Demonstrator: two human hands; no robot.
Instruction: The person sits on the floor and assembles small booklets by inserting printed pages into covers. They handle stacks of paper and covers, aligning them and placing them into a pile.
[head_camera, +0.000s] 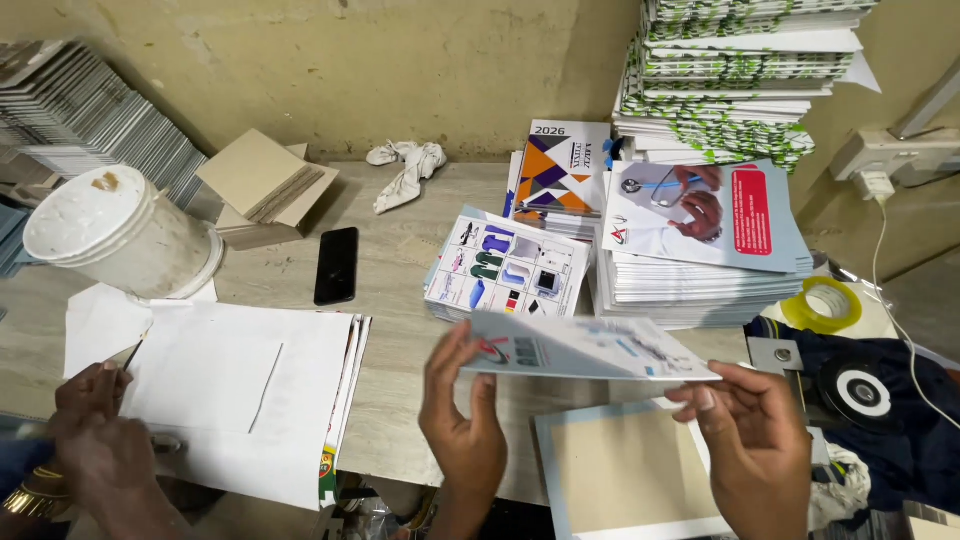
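Both hands up over table edge, sharing one printed sheet (590, 350). Left hand (465, 420) pinches sheet's left end, thumb on top, fingers underneath. Right hand (750, 430) grips sheet's right corner, thumb on the edge, fingers curled below. Sheet held nearly flat, slightly tilted, in the air above the table (400, 290), not touching anything.

Directly under the hands: grey board with pale blue border (625, 470), lying flat at near table edge. Just behind the sheet: short stack of printed product pages (505, 265). Right of that: thicker stack topped with stethoscope cover (700, 215). Behind: calendar-style booklets with orange and purple pattern (560, 165), then tall pile of green-patterned booklets (730, 75) against wall.

Far right: yellow tape roll (825, 305), dark cloth (890, 400), wall socket with white cable (885, 160).

Centre-left: black phone (337, 265) flat on table, white rag (405, 170), cardboard pieces (262, 185), white bucket (120, 235).

Bottom left: another person's hand (95, 440), gold bangle on wrist, holding a thin pointed tool on a stack of white sheets (240, 390).
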